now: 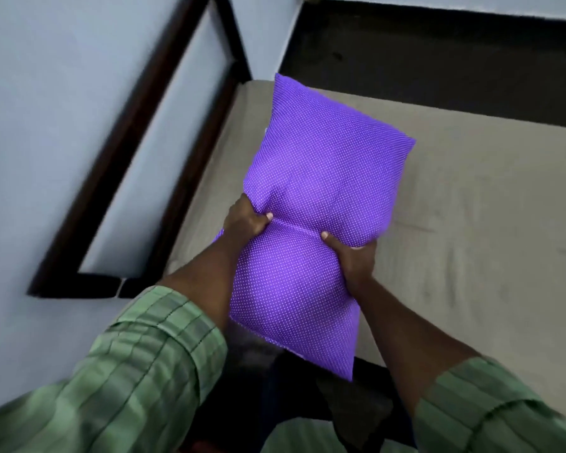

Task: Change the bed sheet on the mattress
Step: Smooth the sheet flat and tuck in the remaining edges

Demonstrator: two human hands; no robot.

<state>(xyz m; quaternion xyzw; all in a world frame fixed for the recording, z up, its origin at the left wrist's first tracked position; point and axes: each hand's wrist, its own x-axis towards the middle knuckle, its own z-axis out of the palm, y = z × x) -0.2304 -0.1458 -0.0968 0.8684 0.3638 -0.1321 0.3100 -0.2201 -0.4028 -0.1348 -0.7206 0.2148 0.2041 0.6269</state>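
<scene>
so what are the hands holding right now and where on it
Both hold the purple pillow at its middle: left hand pinching the left edge, right hand the right edge.

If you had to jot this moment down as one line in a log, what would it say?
left hand: grip on purple pillow | right hand: grip on opposite edge | pillow: held above beige mattress | headboard: at left

The purple white-dotted fabric pillow (311, 230) hides the fingers of the left hand (247, 220) and the right hand (353, 256) behind its pinched middle; only the thumbs show in front. Beneath the pillow's lower corner, a dark blurred shape cannot be made out. The beige cloth-covered mattress (471, 207) right of the pillow is cut by the picture's right edge. The dark wooden bed frame (138, 152) left of the pillow is smeared by blur.
</scene>
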